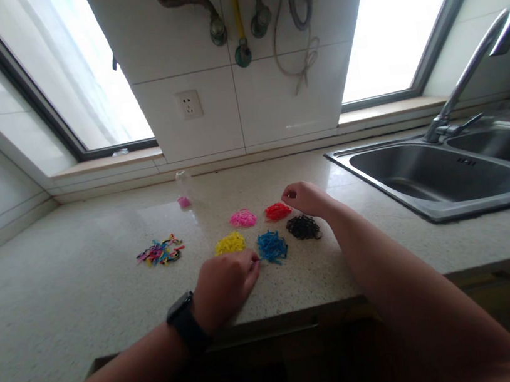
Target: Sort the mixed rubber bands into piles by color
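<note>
Both hands (225, 284) (309, 198) curled over counter (99, 228)

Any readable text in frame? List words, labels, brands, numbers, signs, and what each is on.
None readable.
Watch: no text legible; screen looks dark.
Wall socket: only slots visible; any marking too small to read.
Clear container: no label legible, blurred.
Blue pile: no lettering visible.

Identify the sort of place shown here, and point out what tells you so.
Probably a kitchen: a double metal sink with a tall faucet, set into a speckled counter by a tiled wall.
</note>
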{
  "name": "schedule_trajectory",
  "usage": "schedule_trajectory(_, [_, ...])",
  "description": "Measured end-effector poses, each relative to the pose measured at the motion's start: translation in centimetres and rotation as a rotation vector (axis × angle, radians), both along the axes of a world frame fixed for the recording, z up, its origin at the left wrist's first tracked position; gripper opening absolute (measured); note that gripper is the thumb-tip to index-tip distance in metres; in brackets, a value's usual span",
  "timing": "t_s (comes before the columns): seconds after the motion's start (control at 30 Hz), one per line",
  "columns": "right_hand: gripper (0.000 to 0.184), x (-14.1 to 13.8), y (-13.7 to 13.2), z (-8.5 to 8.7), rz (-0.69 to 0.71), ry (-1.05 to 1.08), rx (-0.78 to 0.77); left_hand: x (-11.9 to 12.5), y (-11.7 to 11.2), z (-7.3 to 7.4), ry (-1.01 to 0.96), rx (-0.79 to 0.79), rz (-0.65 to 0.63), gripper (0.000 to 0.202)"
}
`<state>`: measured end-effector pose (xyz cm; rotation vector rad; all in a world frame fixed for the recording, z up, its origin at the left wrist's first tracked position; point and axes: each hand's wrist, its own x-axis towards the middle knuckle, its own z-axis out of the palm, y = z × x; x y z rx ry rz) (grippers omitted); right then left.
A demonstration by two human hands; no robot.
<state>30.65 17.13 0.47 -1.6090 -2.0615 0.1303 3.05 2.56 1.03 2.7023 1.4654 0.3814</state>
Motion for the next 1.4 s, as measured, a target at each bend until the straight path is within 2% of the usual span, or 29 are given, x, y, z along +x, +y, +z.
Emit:
schedule_trajectory(0.47, [0.02, 0.4, -0.25, 0.11, -0.013, -0.007, 0.001, -0.39, -0.49, -0.35, -0.053, 0.012, -0.077, 0.024])
schedule_trajectory(0.7, [0.02, 0.67, -0.36, 0.5, -0.018, -0.004, 0.006, -0.46, -0.72, -0.83, -0.029, 0.013, -0.166, 0.024])
schedule_trajectory(1.2, [0.02, 0.88, -0.21, 0.15, -0.007, 0.025, 0.033, -0.34, -0.71, -0.82, -0.025, -0.011, -0.151, 0.033])
schedule_trajectory(1.4, [0.02, 0.98, -0.27, 0.2, 0.003, 0.031, 0.032, -0.51, -0.78, -0.96, -0.065, 0.006, -0.162, 0.03])
